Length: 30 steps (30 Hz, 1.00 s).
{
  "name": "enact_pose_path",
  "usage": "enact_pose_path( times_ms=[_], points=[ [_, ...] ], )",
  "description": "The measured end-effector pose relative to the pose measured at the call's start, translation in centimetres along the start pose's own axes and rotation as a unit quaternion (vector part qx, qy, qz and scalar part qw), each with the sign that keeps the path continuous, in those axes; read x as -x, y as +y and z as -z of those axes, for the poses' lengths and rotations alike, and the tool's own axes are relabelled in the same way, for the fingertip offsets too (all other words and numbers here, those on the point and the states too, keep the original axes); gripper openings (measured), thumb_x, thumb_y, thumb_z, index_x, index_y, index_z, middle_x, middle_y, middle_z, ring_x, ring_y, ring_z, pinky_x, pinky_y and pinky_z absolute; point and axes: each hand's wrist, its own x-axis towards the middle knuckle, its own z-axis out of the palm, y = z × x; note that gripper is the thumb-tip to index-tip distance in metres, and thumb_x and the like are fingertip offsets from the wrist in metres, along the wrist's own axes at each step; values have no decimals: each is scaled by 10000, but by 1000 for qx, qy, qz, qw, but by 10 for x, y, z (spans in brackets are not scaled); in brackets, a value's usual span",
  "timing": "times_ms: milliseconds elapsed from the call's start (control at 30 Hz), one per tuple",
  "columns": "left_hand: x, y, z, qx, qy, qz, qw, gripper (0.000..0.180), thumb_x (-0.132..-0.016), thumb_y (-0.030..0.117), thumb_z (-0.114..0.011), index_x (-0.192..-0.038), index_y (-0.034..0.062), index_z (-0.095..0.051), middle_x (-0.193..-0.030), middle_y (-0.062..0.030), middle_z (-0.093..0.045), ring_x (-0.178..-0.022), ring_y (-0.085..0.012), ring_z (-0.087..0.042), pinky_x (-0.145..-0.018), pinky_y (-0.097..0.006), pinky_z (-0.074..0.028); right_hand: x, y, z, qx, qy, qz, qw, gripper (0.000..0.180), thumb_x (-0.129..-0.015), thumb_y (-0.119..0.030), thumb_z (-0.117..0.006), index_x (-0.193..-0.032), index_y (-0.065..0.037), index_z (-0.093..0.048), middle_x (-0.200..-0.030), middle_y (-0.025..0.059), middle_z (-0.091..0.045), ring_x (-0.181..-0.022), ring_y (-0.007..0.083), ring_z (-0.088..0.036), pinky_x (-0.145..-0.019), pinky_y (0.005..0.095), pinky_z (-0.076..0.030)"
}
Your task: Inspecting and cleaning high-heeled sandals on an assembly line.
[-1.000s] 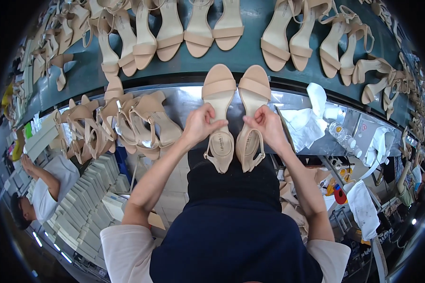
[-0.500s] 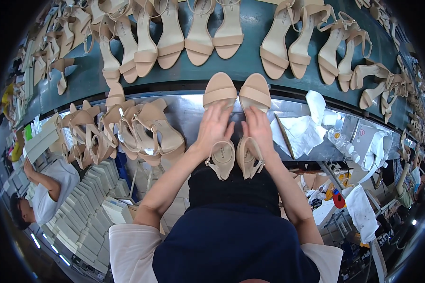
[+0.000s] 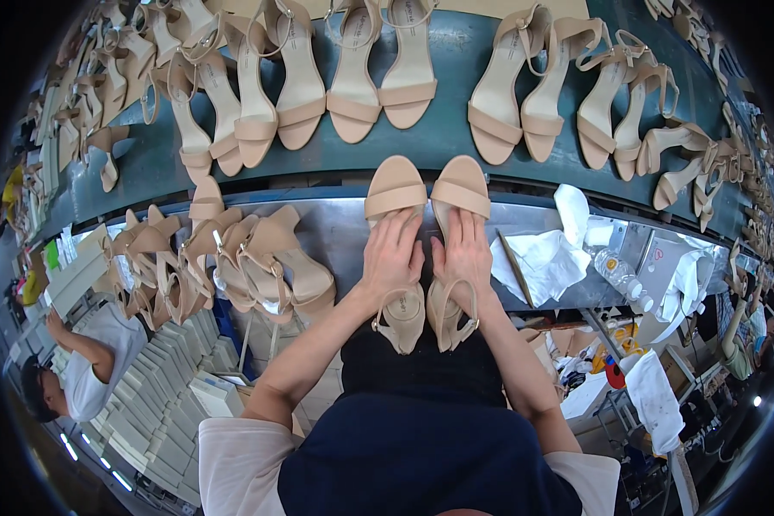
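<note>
left hand [image 3: 393, 255] and right hand [image 3: 466, 254] lie flat, open, on beige sandals [image 3: 428, 249]; white boxes [image 3: 176, 378] stacked lower-left.

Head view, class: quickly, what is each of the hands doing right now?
Left hand: open, flat on the left sandal.
Right hand: open, flat on the right sandal.

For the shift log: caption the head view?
Left hand and right hand press flat on paired beige sandals at a metal bench.
</note>
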Motion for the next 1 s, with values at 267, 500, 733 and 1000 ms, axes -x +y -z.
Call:
enact_pose_path(
  times_ms=[267, 500, 733, 1000],
  points=[
    [-27, 4, 10, -88, 141, 127, 978, 668, -618, 234, -747, -1209, 46, -498, -1265, -186, -309, -1175, -350, -294, -925, -483, -224, -40, 2, 23, -73, 83, -51, 993, 638, -643, -146, -767, -1181, 7, -460, -1150, 189, -489, -988, 371, -498, -834, 401, -446],
    [-2, -3, -8, -72, 164, 116, 977, 433, -625, 184, -770, -1023, 106, -619, -1033, -96, -417, -1041, -304, -349, -855, -443, -258, -10, 15, -18, -118, 141, -42, 982, 392, -596, -63, -776, -881, -21, -511, -894, 143, -487, -823, 323, -493, -681, 393, -436],
    [-8, -4, -6, -60, 171, 105, 978, 341, -624, 168, -768, -933, 97, -641, -915, -70, -440, -953, -268, -399, -795, -396, -259, -16, 16, -15, -112, 146, -25, 983, 400, -586, -41, -784, -871, -14, -505, -873, 146, -489, -799, 315, -509, -674, 380, -446],
    [-7, -6, -6, -63, 193, 81, 976, 369, -600, 153, -757, -943, 81, -640, -901, -70, -443, -927, -256, -415, -787, -395, -254, -14, 15, -21, -115, 163, -8, 980, 363, -591, -55, -760, -861, -27, -519, -852, 139, -487, -795, 328, -505, -677, 399, -440]
  ],
)
